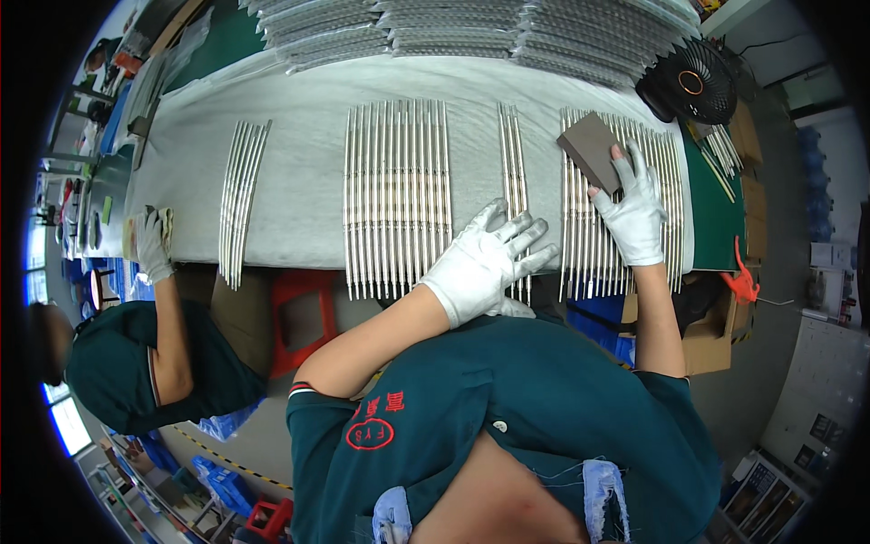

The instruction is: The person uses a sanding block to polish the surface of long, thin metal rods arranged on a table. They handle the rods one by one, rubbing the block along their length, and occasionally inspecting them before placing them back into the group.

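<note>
My left hand [489, 263], in a white glove, lies with fingers stretched out over the near end of a narrow group of slim metal rods [512, 163]. It hides part of these rods. My right hand [636, 213], gloved with bare thumb and finger tips showing, grips the edge of a grey-brown rectangular block [591, 152], like a sanding sponge. The block rests tilted across a wide row of shiny rods [577, 236] on the right. Another wide row of rods [396, 199] lies side by side left of my left hand.
A smaller rod bundle [243, 199] lies farther left on the white-covered table [304, 163]. Stacks of packed rods [453, 32] line the back. A black fan [693, 82] stands back right. At left, a co-worker's gloved hand [152, 243] rests on a cloth. A red stool [304, 313] stands below.
</note>
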`<state>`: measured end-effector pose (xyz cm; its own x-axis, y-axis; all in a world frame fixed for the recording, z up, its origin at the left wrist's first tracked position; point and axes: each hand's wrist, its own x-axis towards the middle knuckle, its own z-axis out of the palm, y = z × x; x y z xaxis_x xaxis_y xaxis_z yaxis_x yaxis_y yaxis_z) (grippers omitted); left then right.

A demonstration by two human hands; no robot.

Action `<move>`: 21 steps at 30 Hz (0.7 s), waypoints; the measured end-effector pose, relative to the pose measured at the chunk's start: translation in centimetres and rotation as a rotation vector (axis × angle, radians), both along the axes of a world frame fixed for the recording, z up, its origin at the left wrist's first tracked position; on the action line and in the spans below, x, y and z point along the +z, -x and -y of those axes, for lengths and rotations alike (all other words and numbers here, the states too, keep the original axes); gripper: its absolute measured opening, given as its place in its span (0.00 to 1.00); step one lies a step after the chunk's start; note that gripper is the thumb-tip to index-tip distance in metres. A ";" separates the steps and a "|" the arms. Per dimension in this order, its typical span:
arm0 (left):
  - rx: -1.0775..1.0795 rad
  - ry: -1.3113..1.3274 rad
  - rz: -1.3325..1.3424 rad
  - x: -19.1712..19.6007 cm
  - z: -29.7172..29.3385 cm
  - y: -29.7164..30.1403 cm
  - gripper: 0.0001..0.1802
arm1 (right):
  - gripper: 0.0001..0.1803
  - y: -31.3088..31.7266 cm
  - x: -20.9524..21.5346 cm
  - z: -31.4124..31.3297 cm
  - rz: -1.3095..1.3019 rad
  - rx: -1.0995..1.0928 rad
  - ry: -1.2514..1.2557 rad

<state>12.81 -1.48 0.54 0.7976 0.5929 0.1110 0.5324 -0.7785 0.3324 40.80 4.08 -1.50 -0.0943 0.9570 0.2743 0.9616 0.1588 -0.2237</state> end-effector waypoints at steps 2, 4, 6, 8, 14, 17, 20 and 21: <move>0.032 0.022 -0.018 0.5 0.2 1.1 0.51 | 0.40 -0.5 -0.4 0.0 -0.025 0.026 -0.036; 0.084 0.017 -0.060 1.5 0.7 2.3 0.50 | 0.40 -0.1 0.1 0.1 -0.008 -0.008 0.003; 0.145 0.024 -0.111 1.7 1.5 3.8 0.51 | 0.39 0.0 0.2 0.2 -0.037 -0.001 0.005; 0.218 0.013 -0.141 2.2 2.3 5.1 0.52 | 0.39 0.0 0.2 0.2 -0.026 0.003 -0.010; 0.287 0.020 -0.144 2.3 3.3 6.0 0.52 | 0.39 -0.5 -0.6 -0.1 0.001 0.021 -0.043; 0.157 0.015 -0.038 1.7 3.0 5.0 0.53 | 0.39 -0.3 -0.4 -0.1 0.012 0.011 -0.026; 0.148 0.022 -0.038 0.6 2.9 4.6 0.53 | 0.39 -0.3 -0.5 -0.1 0.003 0.004 -0.019; 0.149 0.023 -0.036 0.5 2.8 4.5 0.52 | 0.39 -0.4 -0.6 -0.1 -0.005 0.007 -0.023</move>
<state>8.29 -4.27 1.01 0.7040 0.7069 0.0687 0.6533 -0.6824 0.3279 41.25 4.21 -2.14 -0.0993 0.9497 0.2969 0.9593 0.1706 -0.2249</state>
